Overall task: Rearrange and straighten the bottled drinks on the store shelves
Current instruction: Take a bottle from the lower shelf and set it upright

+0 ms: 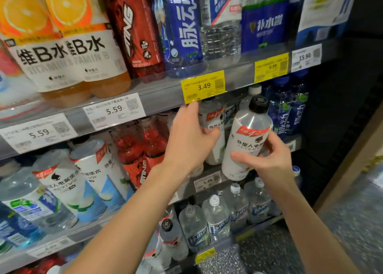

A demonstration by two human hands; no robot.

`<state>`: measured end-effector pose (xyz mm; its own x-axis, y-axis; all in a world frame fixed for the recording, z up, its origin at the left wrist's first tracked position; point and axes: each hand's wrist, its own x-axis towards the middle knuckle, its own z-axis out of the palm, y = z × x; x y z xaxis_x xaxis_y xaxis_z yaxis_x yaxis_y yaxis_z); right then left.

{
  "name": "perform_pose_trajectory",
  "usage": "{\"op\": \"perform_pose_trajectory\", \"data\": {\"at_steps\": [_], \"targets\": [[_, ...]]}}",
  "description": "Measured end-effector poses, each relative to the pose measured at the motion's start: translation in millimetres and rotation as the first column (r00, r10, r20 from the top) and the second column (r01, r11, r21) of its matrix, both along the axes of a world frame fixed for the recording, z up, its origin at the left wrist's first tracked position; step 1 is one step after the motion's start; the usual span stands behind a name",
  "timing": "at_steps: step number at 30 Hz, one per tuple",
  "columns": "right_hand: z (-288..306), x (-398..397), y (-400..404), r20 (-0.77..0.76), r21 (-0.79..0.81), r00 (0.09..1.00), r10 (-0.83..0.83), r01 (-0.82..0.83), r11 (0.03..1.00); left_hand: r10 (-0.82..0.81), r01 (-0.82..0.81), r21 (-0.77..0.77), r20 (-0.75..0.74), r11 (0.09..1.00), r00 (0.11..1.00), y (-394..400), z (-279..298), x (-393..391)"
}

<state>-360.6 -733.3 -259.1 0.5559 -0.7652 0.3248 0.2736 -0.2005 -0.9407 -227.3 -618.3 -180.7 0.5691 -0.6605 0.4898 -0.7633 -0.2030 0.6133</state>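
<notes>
Reaching into the middle shelf [161, 99], the left hand [190, 136] curls its fingers round a white-labelled bottle [214, 128] (likely steadying its row). Beside it, the right hand [269, 157] grips a black-capped bottle [246, 145], tilted, just off the shelf front, seemingly ready for slotting in.

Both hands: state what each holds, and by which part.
Right hand grips the black-capped white bottle by its lower body. Left hand grasps a shelved bottle's body.

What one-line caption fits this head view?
Right hand grips a tilted white black-capped bottle at the shelf front while left hand grips a neighbouring bottle under the 3.49 price tag.
</notes>
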Motion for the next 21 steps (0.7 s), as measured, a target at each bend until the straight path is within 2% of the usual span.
{"op": "perform_pose_trajectory", "data": {"at_steps": [4, 9, 12, 16, 18, 21], "targets": [[-2.7, 3.4, -7.6, -0.039, 0.025, 0.999, -0.035, 0.036, 0.999, 0.042, -0.028, 0.163, -0.083, 0.986, 0.996, -20.7, 4.1, 11.2], [-1.0, 3.0, -11.3, -0.024, 0.072, 0.999, -0.035, 0.036, 0.997, 0.034, 0.009, 0.161, -0.264, 0.987, 0.964, -29.3, 6.2, 18.6], [0.4, 1.4, -11.0, -0.040, 0.077, 0.999, -0.027, 0.030, 0.997, 0.039, -0.020, 0.105, -0.181, 0.994, 0.983, -16.4, 0.7, 15.1], [2.5, -0.1, -6.3, -0.054, 0.088, 0.998, 0.012, -0.008, 0.996, 0.066, -0.064, -0.050, 0.036, 0.997, 0.997, 16.3, -11.9, 1.0], [3.0, 0.3, -2.1, -0.059, 0.096, 0.997, 0.048, -0.042, 0.994, 0.165, -0.155, -0.078, 0.132, 0.985, 0.978, 37.4, -19.0, -0.9], [3.7, 2.7, 5.7, -0.068, 0.103, 0.992, 0.103, -0.096, 0.990, 0.389, -0.384, -0.065, 0.137, 0.921, 0.911, 63.1, -28.1, 4.5]]}}
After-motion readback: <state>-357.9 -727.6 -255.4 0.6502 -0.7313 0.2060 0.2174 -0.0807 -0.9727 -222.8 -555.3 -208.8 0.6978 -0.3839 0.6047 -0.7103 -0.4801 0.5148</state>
